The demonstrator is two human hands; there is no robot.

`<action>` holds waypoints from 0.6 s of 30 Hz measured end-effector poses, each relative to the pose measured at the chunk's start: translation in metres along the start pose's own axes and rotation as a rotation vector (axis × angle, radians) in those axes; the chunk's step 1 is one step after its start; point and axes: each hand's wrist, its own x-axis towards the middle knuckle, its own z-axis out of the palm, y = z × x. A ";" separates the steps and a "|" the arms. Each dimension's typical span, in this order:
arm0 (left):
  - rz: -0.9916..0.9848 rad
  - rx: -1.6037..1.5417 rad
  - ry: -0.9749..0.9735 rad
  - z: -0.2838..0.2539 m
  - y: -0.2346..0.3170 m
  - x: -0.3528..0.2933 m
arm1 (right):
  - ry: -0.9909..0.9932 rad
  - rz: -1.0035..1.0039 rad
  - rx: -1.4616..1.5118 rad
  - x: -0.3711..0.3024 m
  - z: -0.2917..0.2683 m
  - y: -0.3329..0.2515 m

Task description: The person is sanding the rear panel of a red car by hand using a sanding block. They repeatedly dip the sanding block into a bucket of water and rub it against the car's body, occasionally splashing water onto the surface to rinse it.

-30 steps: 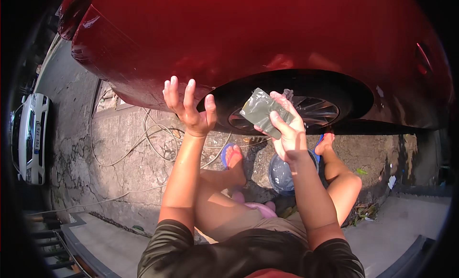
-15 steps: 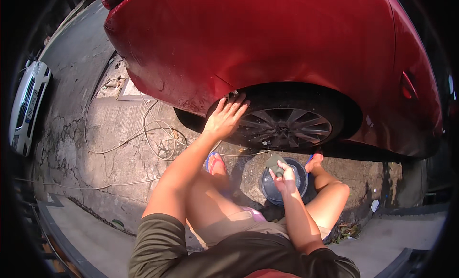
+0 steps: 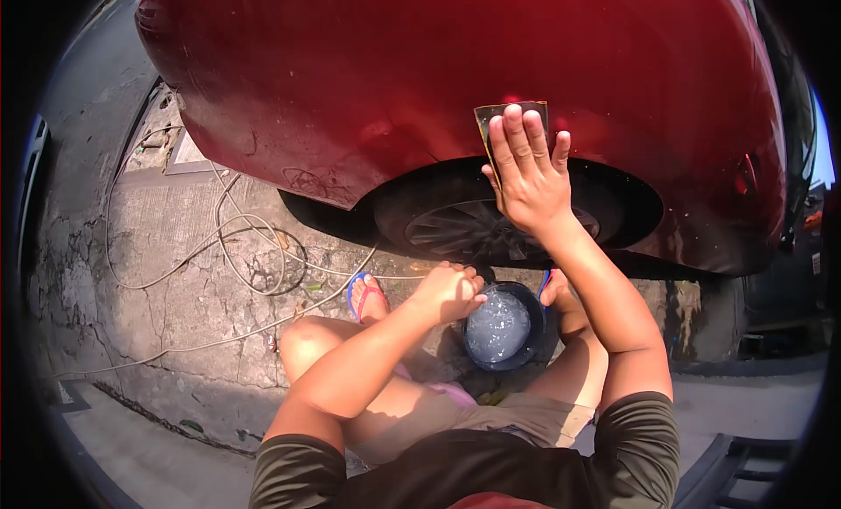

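My right hand point(image 3: 534, 176) lies with fingers stretched over a dark sheet of sandpaper point(image 3: 484, 122), holding it against the red car panel point(image 3: 368, 80) just above the wheel arch. The sheet's corners and a lighter edge stick out past my fingertips. My left hand point(image 3: 448, 293) is closed, low beside the rim of a dark bucket point(image 3: 540, 338). What its fingers hold, if anything, is hidden. Cloudy water with white flecks point(image 3: 498, 325) fills part of the bucket, which stands between my feet.
The car's wheel point(image 3: 464, 229) sits in shade under the arch, right behind the bucket. A thin hose point(image 3: 219, 237) loops over the cracked concrete point(image 3: 184, 307) at the left. My feet in blue and red flip-flops point(image 3: 366, 297) flank the bucket.
My right hand has risen from over the bucket to the panel with the sandpaper. My left hand has come down from the wheel arch's edge to beside the bucket and closed.
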 end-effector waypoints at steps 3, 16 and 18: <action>-0.015 0.053 -0.034 -0.004 -0.010 -0.009 | -0.156 -0.317 -0.175 0.036 -0.001 -0.041; -0.029 0.012 -0.188 -0.039 -0.017 -0.005 | -0.353 -0.368 -0.279 0.031 -0.039 0.014; 0.016 -0.091 -0.154 -0.049 -0.011 -0.010 | -0.424 -0.324 -0.307 -0.027 -0.059 0.085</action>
